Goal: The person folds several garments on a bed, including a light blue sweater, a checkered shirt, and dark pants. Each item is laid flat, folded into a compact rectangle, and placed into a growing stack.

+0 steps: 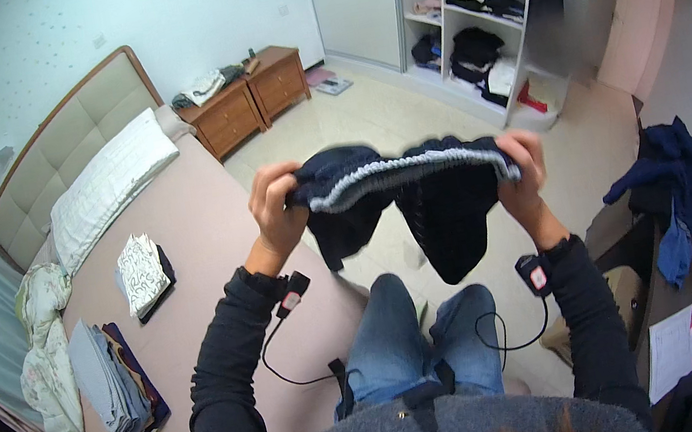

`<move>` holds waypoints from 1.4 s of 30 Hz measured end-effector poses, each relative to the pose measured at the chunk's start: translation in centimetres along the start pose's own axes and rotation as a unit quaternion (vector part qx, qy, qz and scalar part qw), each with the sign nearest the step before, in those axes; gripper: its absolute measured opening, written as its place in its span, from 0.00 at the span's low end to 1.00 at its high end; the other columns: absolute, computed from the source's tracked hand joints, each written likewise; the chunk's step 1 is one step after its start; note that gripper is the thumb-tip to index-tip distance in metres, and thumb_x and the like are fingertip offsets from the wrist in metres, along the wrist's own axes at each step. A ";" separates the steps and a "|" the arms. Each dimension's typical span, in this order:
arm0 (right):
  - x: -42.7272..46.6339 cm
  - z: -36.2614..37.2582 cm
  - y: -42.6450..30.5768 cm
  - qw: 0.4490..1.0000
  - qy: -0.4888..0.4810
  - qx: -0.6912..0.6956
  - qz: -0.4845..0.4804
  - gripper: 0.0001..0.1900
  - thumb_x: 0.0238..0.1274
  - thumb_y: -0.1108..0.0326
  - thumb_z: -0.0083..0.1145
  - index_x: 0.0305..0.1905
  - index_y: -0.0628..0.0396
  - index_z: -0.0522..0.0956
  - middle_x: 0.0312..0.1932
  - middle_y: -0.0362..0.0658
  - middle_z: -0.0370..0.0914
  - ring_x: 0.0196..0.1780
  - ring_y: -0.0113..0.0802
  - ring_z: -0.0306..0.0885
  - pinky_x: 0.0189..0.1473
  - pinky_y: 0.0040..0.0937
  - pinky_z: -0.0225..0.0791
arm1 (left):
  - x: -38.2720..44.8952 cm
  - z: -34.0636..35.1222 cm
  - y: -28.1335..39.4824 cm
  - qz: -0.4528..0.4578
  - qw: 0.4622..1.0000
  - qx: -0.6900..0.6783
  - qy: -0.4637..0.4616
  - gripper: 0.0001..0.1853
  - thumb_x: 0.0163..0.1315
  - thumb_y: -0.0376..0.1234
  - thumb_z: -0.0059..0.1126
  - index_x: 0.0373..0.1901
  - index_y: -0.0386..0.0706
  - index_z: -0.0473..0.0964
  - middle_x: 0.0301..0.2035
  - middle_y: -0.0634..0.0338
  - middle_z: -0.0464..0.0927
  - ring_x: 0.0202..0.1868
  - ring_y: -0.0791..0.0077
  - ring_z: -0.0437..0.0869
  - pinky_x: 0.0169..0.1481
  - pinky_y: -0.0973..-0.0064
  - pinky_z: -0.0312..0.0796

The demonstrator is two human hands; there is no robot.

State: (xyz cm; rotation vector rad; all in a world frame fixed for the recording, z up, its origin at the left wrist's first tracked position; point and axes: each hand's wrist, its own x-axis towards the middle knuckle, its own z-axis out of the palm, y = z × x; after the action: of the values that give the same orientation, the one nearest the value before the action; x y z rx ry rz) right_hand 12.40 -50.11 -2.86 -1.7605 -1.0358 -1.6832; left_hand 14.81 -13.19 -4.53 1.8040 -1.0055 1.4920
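Stretched between my two hands is a pair of black trousers with a pale grey elastic waistband. My left hand grips one end of the waistband and my right hand the other. Both legs of the garment hang down above my knees, clear of the floor. On the bed to my left lie a stack of folded clothes and a smaller folded pile topped by a white patterned piece.
A white pillow and a floral quilt lie on the bed. Wooden nightstands stand beyond it. An open wardrobe holds clothes at the back. At right, a desk bears papers and a dark blue garment.
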 end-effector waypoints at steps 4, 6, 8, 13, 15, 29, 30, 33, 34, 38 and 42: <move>-0.4 1.0 1.0 0.940 -0.168 0.082 0.284 0.12 0.54 0.84 0.58 0.44 0.60 0.76 0.39 0.45 0.74 0.45 0.38 0.74 0.53 0.28 0.66 | 0.3 0.4 -1.2 -0.384 0.898 -0.134 -0.166 0.11 0.52 0.20 0.59 0.37 0.36 0.72 0.25 0.51 0.80 0.28 0.64 0.80 0.36 0.70 0.71; 0.5 1.9 1.7 0.915 -0.190 0.136 0.328 0.11 0.58 0.81 0.59 0.45 0.60 0.77 0.38 0.39 0.77 0.46 0.27 0.73 0.53 0.25 0.66 | 1.8 0.4 -1.5 -0.510 0.811 -0.220 -0.183 0.12 0.51 0.24 0.62 0.37 0.36 0.72 0.23 0.56 0.79 0.28 0.78 0.78 0.33 0.73 0.69; 1.9 2.8 2.0 0.905 -0.170 0.178 0.346 0.10 0.61 0.80 0.60 0.47 0.59 0.79 0.40 0.35 0.79 0.47 0.22 0.73 0.54 0.23 0.66 | 3.9 0.0 -1.2 -0.456 0.844 -0.065 -0.276 0.21 0.49 0.33 0.64 0.44 0.36 0.71 0.26 0.52 0.80 0.30 0.63 0.82 0.37 0.68 0.72; 5.4 4.1 2.3 0.912 -0.130 0.195 0.336 0.09 0.61 0.77 0.61 0.47 0.62 0.79 0.37 0.39 0.82 0.42 0.24 0.75 0.49 0.24 0.69 | 6.7 2.4 3.5 -0.033 0.963 0.074 -0.256 0.53 0.48 0.48 0.72 0.73 0.39 0.55 0.65 0.43 0.65 0.70 0.45 0.61 0.74 0.48 0.54; 5.9 4.5 2.9 0.913 -0.173 0.204 0.307 0.09 0.61 0.77 0.61 0.46 0.63 0.79 0.38 0.40 0.81 0.42 0.25 0.76 0.49 0.25 0.68 | 8.0 5.2 3.4 -0.002 0.958 0.123 -0.260 0.56 0.46 0.53 0.74 0.74 0.42 0.53 0.60 0.42 0.72 0.67 0.47 0.68 0.76 0.46 0.50; 7.8 5.1 7.0 0.961 -0.173 0.005 0.214 0.13 0.56 0.67 0.66 0.45 0.59 0.80 0.37 0.50 0.82 0.41 0.47 0.82 0.43 0.37 0.74 | 17.7 10.8 -2.8 -0.386 0.765 -0.088 -0.507 0.25 0.69 0.30 0.53 0.65 0.31 0.62 0.47 0.41 0.80 0.39 0.62 0.89 0.36 0.73 0.88; 7.8 5.3 6.7 0.961 -0.168 0.000 0.219 0.12 0.56 0.67 0.66 0.44 0.59 0.80 0.37 0.50 0.82 0.40 0.46 0.82 0.42 0.37 0.74 | 18.2 10.6 -2.6 -0.431 0.737 -0.123 -0.506 0.25 0.68 0.29 0.52 0.65 0.34 0.62 0.43 0.45 0.79 0.36 0.67 0.88 0.34 0.77 0.86; 7.7 6.3 6.0 0.964 -0.177 0.011 0.197 0.13 0.56 0.66 0.67 0.44 0.59 0.79 0.34 0.52 0.82 0.37 0.49 0.82 0.39 0.38 0.74 | 18.3 11.1 -2.1 -0.517 0.699 -0.200 -0.452 0.19 0.65 0.24 0.53 0.58 0.34 0.66 0.40 0.52 0.77 0.37 0.68 0.86 0.43 0.76 0.86; 7.5 6.9 5.7 0.962 -0.188 0.032 0.194 0.15 0.56 0.65 0.67 0.44 0.60 0.78 0.31 0.55 0.81 0.35 0.51 0.82 0.36 0.38 0.72 | 18.1 11.3 -2.0 -0.546 0.675 -0.240 -0.435 0.18 0.66 0.25 0.53 0.57 0.38 0.67 0.35 0.58 0.74 0.36 0.73 0.84 0.42 0.78 0.85; 6.9 8.7 5.2 0.922 -0.199 0.114 0.311 0.16 0.62 0.59 0.64 0.45 0.62 0.78 0.29 0.52 0.81 0.34 0.43 0.82 0.36 0.36 0.71 | 17.1 11.9 -3.0 -0.399 0.800 -0.216 -0.392 0.08 0.67 0.31 0.60 0.34 0.34 0.75 0.29 0.56 0.75 0.29 0.67 0.81 0.32 0.73 0.77; 6.1 10.1 4.7 0.880 -0.152 0.259 0.368 0.25 0.65 0.49 0.63 0.51 0.62 0.75 0.41 0.47 0.81 0.49 0.35 0.79 0.50 0.34 0.71 | 16.4 9.9 -4.9 0.090 0.913 -0.014 -0.398 0.17 0.66 0.37 0.64 0.23 0.34 0.76 0.23 0.50 0.76 0.23 0.59 0.79 0.30 0.67 0.74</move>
State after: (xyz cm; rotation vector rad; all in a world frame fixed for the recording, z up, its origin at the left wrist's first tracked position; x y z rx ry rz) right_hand 21.97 -43.78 2.59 -1.7449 -0.6933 -0.6048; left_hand 25.71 -21.64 9.64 2.4064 -1.5892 0.7885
